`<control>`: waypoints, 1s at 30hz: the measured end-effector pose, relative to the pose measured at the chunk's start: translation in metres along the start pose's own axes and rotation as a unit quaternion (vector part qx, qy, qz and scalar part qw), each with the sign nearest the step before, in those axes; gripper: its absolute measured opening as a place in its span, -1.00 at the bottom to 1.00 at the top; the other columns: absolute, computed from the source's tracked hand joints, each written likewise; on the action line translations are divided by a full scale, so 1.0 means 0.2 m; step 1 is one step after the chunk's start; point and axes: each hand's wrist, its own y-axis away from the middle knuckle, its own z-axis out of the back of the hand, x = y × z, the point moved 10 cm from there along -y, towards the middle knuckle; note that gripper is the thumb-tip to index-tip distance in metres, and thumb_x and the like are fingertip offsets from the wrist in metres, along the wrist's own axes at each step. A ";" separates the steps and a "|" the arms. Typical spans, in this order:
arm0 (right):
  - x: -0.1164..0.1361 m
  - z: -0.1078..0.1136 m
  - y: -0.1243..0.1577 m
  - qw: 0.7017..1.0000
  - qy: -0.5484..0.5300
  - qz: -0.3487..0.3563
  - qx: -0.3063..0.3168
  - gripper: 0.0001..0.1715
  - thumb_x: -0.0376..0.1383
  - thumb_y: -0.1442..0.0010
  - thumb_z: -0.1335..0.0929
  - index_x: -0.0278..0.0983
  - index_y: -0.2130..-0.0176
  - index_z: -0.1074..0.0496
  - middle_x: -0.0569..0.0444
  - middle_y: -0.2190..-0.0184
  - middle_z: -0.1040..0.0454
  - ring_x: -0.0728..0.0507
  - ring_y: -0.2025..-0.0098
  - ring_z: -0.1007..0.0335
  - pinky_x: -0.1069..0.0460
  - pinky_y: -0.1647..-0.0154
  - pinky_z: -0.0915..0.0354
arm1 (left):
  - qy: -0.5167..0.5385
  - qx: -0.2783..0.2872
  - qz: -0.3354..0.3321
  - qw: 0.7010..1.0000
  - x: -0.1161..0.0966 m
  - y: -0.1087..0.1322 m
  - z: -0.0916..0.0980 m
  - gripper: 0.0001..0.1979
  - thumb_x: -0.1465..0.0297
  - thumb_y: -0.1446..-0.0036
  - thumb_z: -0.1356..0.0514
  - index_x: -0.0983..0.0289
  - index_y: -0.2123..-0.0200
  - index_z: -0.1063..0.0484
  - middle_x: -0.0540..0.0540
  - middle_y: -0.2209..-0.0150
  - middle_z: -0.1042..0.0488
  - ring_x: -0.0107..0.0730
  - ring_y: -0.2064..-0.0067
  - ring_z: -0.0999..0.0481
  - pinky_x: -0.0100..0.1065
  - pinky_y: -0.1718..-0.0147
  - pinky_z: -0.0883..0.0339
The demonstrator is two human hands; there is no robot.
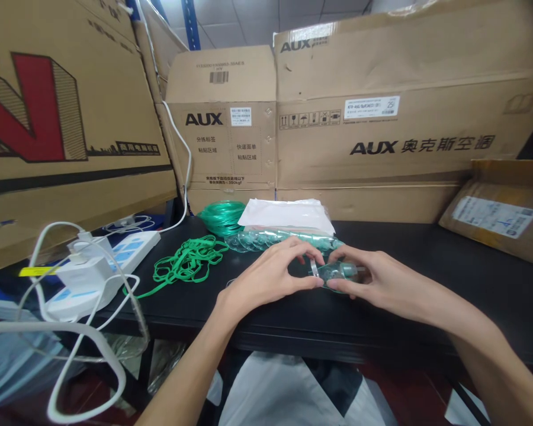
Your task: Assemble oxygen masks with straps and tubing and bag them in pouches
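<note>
Between my hands, just above the black table, is a clear green-tinted plastic face mask [335,271] with a green connector [349,270] on it. The thumb and fingers of my left hand [275,266] pinch a short silvery strip [314,268] at the left end of the mask. My right hand [377,272] curls round the mask from the right, fingers on its far edge and thumb on its near edge. A row of similar nested clear masks [257,239] lies behind, partly covered by my left hand. Left of them is a tangle of green elastic strap [189,259].
Behind the masks are coiled green tubing [222,216] and white plastic bags [288,216]. A white power strip [128,251] with plugs and looping cables [89,349] crowds the left. Large cardboard boxes [382,118] wall the back; a smaller carton [515,201] stands right.
</note>
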 end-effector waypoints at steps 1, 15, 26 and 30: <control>-0.01 0.00 0.00 1.000 0.009 -0.005 0.001 -0.50 0.16 -0.23 -0.38 -0.07 0.00 -0.44 0.17 0.50 -0.47 -0.14 0.46 -0.40 0.02 0.43 -0.25 | -0.003 0.007 0.001 1.000 0.00 0.00 0.00 -0.82 0.29 -0.22 -0.36 0.14 0.11 -0.53 0.02 0.04 -0.47 -0.31 0.00 -0.48 -0.30 -0.04 -0.30; -0.11 0.07 -0.01 0.999 0.015 -0.018 -0.036 -0.47 0.19 -0.14 -0.40 -0.05 0.05 -0.52 0.11 0.47 -0.52 -0.20 0.43 -0.46 0.00 0.38 -0.30 | -0.109 0.058 0.083 0.989 0.11 0.24 0.03 -0.84 0.18 -0.21 -0.36 0.11 0.30 -0.55 -0.10 0.02 -0.50 -0.37 -0.05 -0.45 -0.33 -0.08 -0.20; -0.09 0.04 -0.01 1.000 0.016 -0.009 -0.021 -0.45 0.20 -0.15 -0.38 -0.06 0.02 -0.52 0.11 0.48 -0.50 -0.20 0.43 -0.45 0.00 0.40 -0.28 | -0.168 0.031 0.097 0.981 0.21 0.42 0.17 -0.83 0.16 -0.28 -0.30 0.11 0.28 -0.52 -0.11 0.02 -0.55 -0.35 -0.09 -0.43 -0.27 -0.14 -0.19; -0.08 0.03 -0.01 1.000 0.019 -0.010 -0.012 -0.43 0.20 -0.15 -0.38 -0.06 0.00 -0.52 0.11 0.47 -0.49 -0.20 0.42 -0.45 0.00 0.38 -0.29 | -0.181 0.033 0.097 0.978 0.24 0.46 0.21 -0.84 0.17 -0.28 -0.29 0.10 0.26 -0.52 -0.10 0.02 -0.57 -0.33 -0.09 -0.43 -0.22 -0.20 -0.15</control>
